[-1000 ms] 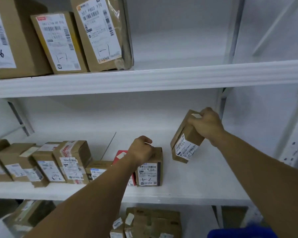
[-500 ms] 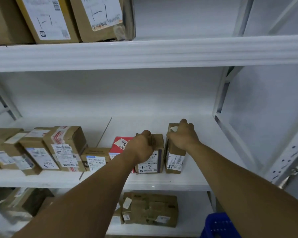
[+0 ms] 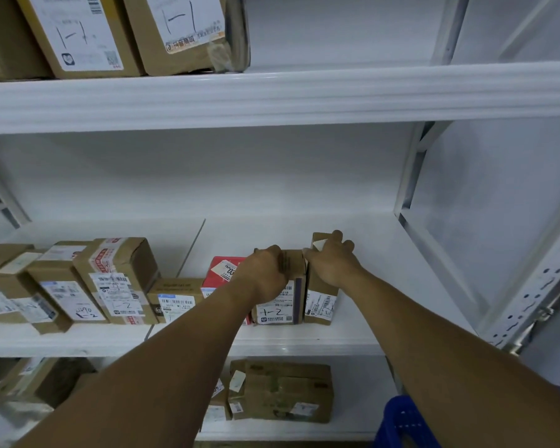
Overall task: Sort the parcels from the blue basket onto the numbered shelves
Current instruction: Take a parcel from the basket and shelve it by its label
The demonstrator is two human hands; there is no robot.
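Observation:
A small brown parcel (image 3: 319, 302) with a white label stands upright on the white middle shelf (image 3: 304, 345). My right hand (image 3: 333, 264) rests on its top with the fingers spread and fairly straight. Right beside it on the left stands a brown parcel marked "1-2" (image 3: 280, 307). My left hand (image 3: 266, 273) curls over that parcel's top and grips it. The two parcels touch side by side. A corner of the blue basket (image 3: 404, 421) shows at the bottom right, below my right forearm.
A red parcel (image 3: 222, 270) and a row of brown parcels (image 3: 117, 279) fill the middle shelf's left part; its right part is bare. Large boxes marked "1-1" (image 3: 175, 27) sit on the upper shelf (image 3: 272, 98). More parcels (image 3: 282, 392) lie below. A perforated upright (image 3: 530, 286) stands right.
My right hand brought the tilted parcel down from the air, stood it on the shelf against the "1-2" parcel, and its fingers have loosened. The left hand stayed on its parcel.

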